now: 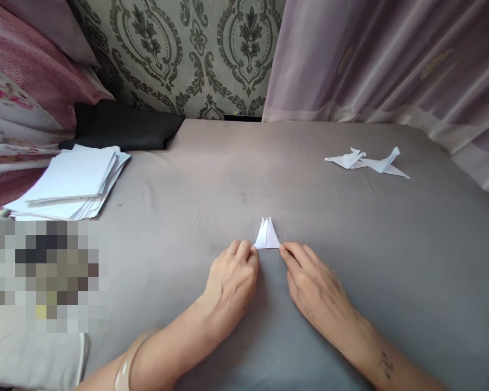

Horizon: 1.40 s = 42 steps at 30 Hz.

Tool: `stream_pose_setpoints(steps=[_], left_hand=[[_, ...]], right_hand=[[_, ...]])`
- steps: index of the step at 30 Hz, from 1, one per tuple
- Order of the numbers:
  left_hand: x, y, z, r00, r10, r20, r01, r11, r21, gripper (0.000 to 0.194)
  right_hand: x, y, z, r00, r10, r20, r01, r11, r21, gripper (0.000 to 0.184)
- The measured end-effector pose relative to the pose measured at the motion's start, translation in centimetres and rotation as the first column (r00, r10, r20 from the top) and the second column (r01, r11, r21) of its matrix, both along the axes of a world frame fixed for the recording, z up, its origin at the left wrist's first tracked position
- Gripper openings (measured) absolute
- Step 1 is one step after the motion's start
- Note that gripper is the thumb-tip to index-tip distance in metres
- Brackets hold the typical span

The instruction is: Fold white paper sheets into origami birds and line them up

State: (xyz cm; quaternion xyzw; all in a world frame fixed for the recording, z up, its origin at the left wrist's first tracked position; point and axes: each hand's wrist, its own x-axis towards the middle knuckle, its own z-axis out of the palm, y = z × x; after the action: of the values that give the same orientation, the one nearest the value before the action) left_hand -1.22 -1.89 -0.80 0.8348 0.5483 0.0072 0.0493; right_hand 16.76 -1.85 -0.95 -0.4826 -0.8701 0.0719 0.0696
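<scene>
A small folded white paper [267,235] lies on the grey cloth, wide at the near edge, with narrow points sticking up at the far end. My left hand [235,271] grips its lower left corner, fingers curled in. At the lower right corner, my right hand [312,274] pinches the paper between thumb and fingers. The near edge runs straight between both hands. The fingertips partly cover the two corners.
Two folded paper birds [345,159] [385,163] rest at the back right. A stack of white paper sheets [71,174] sits at the left, before a black cloth [122,125]. Curtains [370,60] hang at the right. A blurred patch covers the left edge.
</scene>
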Motion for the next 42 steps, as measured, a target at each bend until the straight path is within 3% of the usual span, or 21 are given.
stream_pose_setpoints(steps=[4,6,9,11,13,17,22,26,31,37,42], left_hand=[[-1.2,1.1,0.2,0.977,0.111,0.180,-0.095,0.991,-0.095,0.029],[-2.1,1.9,0.1,0.899,0.232,0.371,-0.175,0.968,-0.182,0.030],[-3.1,2.9,-0.3,0.717,0.386,0.581,-0.264,0.921,-0.286,0.032],[-3.3,3.3,-0.6,0.638,0.414,0.649,-0.285,0.910,-0.301,0.033],[-3.2,3.2,-0.8,0.608,0.401,0.685,-0.275,0.916,-0.292,0.034],[-2.5,2.8,-1.0,0.625,0.326,0.709,-0.207,0.945,-0.253,0.033],[-2.4,2.5,-0.7,0.651,0.261,0.713,-0.150,0.965,-0.217,0.032],[-2.3,2.1,-0.5,0.665,0.195,0.721,-0.083,0.979,-0.188,0.035],[-1.9,2.5,-0.9,0.685,0.109,0.720,-0.011,0.990,-0.139,0.041],[-1.5,5.2,-1.5,0.700,0.082,0.710,0.048,0.986,-0.161,0.019],[-1.7,7.0,-1.6,0.729,0.012,0.684,0.114,0.984,-0.139,0.013]], right_hand=[[0.4,0.6,-0.4,0.991,-0.046,-0.127,0.044,0.999,-0.022,0.038],[0.8,1.1,-0.8,0.951,-0.126,-0.282,0.118,0.992,-0.046,0.037],[1.2,2.0,-1.6,0.823,-0.246,-0.511,0.222,0.969,-0.110,0.029],[1.3,2.3,-1.9,0.769,-0.261,-0.584,0.229,0.965,-0.129,0.030],[1.3,2.4,-2.0,0.774,-0.211,-0.597,0.180,0.977,-0.112,0.036],[1.0,1.7,-1.9,0.850,-0.006,-0.527,0.008,1.000,0.002,0.043],[0.6,0.5,-1.1,0.962,0.151,-0.229,-0.132,0.987,0.096,0.045],[0.4,0.2,-1.1,0.988,0.123,-0.092,-0.109,0.983,0.148,0.047],[0.1,0.5,-1.3,0.995,0.075,-0.062,-0.065,0.986,0.153,0.051],[-0.2,1.1,-1.4,0.998,0.013,-0.059,-0.005,0.989,0.148,0.054],[0.0,0.9,-1.0,0.996,0.012,-0.083,-0.001,0.991,0.131,0.054]])
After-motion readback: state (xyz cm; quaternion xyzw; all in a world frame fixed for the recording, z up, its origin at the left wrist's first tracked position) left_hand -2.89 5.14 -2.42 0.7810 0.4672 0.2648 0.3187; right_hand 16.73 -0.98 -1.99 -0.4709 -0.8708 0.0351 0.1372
